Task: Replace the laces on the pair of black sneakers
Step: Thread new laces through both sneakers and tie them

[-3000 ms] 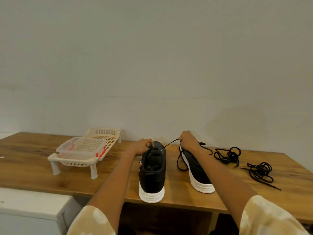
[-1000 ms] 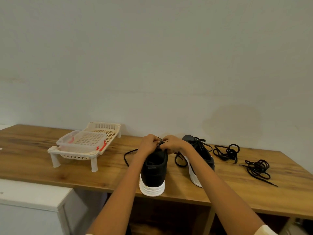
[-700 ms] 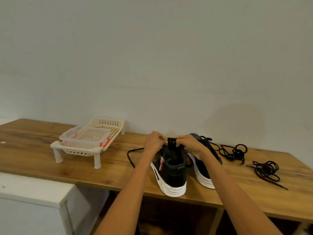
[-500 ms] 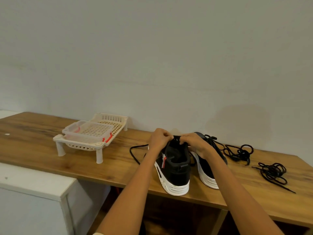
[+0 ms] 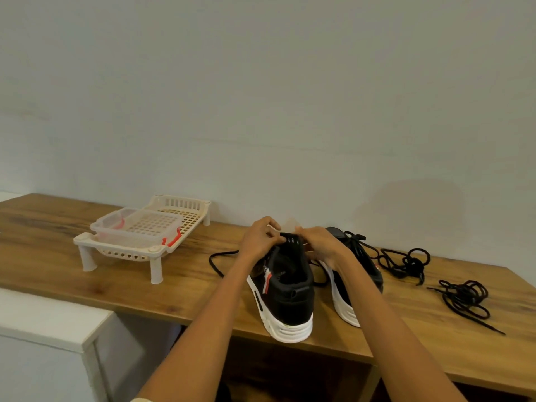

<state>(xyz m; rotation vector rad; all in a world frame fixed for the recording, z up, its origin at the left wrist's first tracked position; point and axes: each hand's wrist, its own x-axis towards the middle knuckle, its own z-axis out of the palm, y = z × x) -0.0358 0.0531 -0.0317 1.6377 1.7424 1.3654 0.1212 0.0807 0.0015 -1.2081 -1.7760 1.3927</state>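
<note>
The sneaker I'm working on stands on the table with its heel toward me and its toe toward the wall, turned a little left. My left hand and right hand pinch its upper edge by the top eyelets, fingers curled at either side. Its lace trails left. There are two sneakers; the second sneaker stands just right. Two loose lace bundles lie farther right.

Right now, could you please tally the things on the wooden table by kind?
Black sneakers: 2
Loose lace bundles: 2
Lace trailing from the near sneaker: 1
Cream rack: 1
Clear container: 1
Total: 7
</note>
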